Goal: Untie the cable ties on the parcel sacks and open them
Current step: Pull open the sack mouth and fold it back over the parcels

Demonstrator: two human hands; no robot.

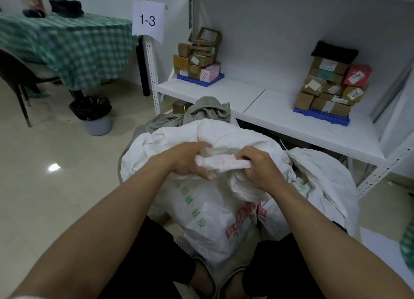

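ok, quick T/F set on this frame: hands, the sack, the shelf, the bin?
1. Both hands, left and right, grip the bunched neck of the white sack. True.
2. The paper sign on the shelf post reads 2-5. False: it reads 1-3.
3. Two stacks of small boxes, one and another, sit on blue pallets on the white shelf. True.
4. The bin stands on the shelf. False: it stands on the floor, left of the shelf, lined with a black bag.
5. The tablecloth is plain red. False: it is green checked.
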